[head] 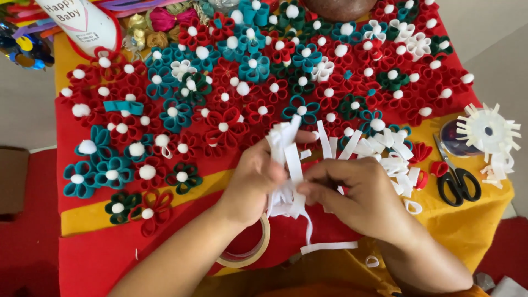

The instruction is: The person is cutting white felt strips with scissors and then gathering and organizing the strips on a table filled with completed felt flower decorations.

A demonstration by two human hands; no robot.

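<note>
My left hand [254, 179] grips a bunch of white paper strips [287, 148], their looped ends sticking up above my fingers. My right hand [352, 197] pinches the same strips just to the right, fingers closed on them lower down. More white strips hang below both hands, and one loose strip [329, 247] lies on the red cloth. A roll of clear tape [254, 250] sits under my left wrist, partly hidden by it.
Many red, teal and dark green paper flowers [225, 124] with white pompom centres cover the table. Loose white loops [393, 157] lie to the right. Black scissors [456, 181], a white spiky folded-paper flower [487, 132] and a round shiny disc [454, 137] are at far right.
</note>
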